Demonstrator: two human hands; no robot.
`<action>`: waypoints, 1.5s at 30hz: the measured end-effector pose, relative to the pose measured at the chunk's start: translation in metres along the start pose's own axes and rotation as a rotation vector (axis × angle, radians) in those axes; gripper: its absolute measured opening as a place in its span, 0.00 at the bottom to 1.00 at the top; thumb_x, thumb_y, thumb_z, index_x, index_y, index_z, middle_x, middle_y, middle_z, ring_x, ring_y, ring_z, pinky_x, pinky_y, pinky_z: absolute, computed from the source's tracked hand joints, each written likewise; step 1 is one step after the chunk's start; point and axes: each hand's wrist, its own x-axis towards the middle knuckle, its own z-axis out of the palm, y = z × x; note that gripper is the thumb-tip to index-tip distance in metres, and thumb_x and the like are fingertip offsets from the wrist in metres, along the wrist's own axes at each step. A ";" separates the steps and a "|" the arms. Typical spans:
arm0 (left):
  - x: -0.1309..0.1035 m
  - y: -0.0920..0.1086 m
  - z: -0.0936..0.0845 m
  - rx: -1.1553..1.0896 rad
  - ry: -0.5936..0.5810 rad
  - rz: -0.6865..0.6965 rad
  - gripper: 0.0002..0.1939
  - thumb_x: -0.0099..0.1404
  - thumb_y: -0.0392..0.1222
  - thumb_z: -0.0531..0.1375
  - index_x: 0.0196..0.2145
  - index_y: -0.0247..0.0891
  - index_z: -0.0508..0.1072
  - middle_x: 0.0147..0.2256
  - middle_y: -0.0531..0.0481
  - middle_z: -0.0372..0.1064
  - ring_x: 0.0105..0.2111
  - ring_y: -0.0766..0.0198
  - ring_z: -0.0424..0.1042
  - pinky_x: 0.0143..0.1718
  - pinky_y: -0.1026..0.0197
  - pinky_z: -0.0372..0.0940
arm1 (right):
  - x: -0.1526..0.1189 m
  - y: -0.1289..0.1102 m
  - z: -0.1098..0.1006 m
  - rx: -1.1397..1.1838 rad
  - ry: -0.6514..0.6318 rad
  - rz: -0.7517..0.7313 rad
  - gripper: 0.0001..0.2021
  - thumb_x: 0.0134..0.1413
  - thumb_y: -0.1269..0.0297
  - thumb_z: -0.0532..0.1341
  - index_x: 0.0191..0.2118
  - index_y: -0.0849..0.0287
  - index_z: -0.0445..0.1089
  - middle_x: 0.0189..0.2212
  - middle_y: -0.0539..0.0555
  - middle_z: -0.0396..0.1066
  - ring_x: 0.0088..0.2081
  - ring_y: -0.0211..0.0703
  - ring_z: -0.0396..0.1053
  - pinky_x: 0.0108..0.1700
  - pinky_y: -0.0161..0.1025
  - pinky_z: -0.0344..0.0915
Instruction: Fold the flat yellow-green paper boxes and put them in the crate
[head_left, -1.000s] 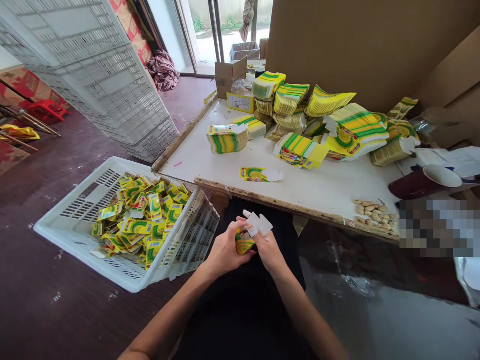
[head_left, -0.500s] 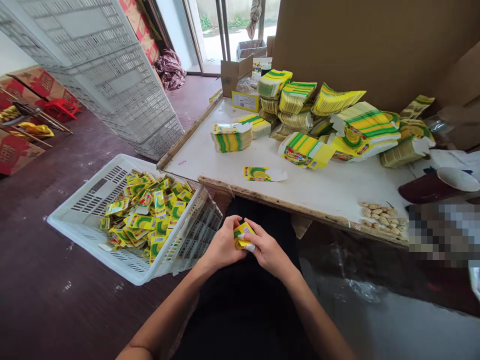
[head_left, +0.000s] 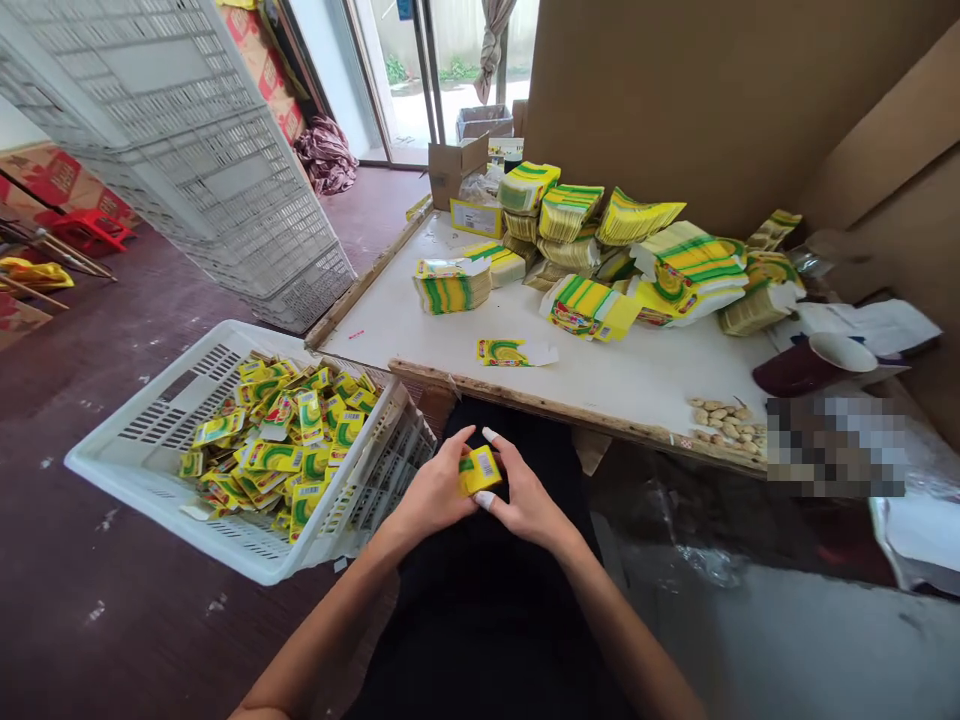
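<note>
A small yellow-and-green carton (head_left: 480,470), folded into box shape with its barcode face up, sits between my hands above my lap. My left hand (head_left: 442,485) is closed around its left side. My right hand (head_left: 525,495) is spread at the carton's right, thumb and forefinger apart; white wrapping covers both of those fingertips. The thumb tip lies at the carton's lower edge, and whether it touches I cannot tell. On the table just ahead lies one flat carton blank (head_left: 514,352).
At left, a white plastic crate (head_left: 169,395) holds many small yellow cartons. Stacks of flat carton blanks (head_left: 570,210) stand on the table (head_left: 442,345). Peanuts (head_left: 724,420) and a dark red cup (head_left: 795,372) are at right. Tall stacked crates (head_left: 202,150) rise behind the left crate.
My right fingers have opened off the carton's end, which they were pressing. The carton now shows more of its barcode face. The view has shifted slightly to the right.
</note>
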 end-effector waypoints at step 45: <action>0.045 0.012 0.008 -1.078 0.777 -0.127 0.32 0.49 0.75 0.60 0.33 0.42 0.65 0.28 0.55 0.58 0.27 0.68 0.63 0.31 0.66 0.65 | 0.045 -0.012 0.033 0.583 -0.003 0.212 0.23 0.43 0.57 0.69 0.47 0.54 0.68 0.30 0.48 0.68 0.31 0.40 0.68 0.36 0.38 0.67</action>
